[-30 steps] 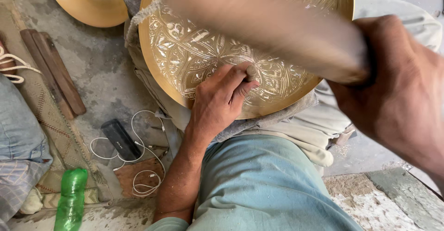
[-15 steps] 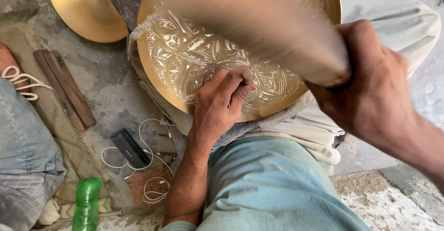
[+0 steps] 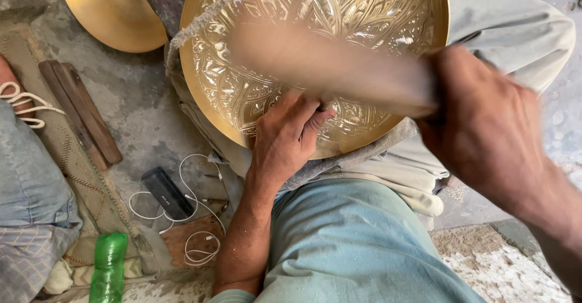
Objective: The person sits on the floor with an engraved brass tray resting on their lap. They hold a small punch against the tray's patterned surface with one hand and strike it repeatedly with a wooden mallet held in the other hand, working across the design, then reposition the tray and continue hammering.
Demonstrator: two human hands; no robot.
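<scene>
While the left hand (image 3: 285, 136) presses the engraved brass plate (image 3: 339, 12), the right hand (image 3: 485, 127) grips a blurred wooden mallet (image 3: 327, 66).

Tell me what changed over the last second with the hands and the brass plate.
The right hand swung its blurred wooden mallet across the engraved brass plate, now pointing left. The left hand stayed pressed on the plate's lower part, apparently holding a small tool. The green bottle stayed put.

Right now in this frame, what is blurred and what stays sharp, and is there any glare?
Head view: the wooden mallet and right hand are smeared by motion blur; the left hand, engraved brass plate and green bottle are sharp; soft daylight, bright sheen on the plate's relief, no harsh shadows.
</scene>
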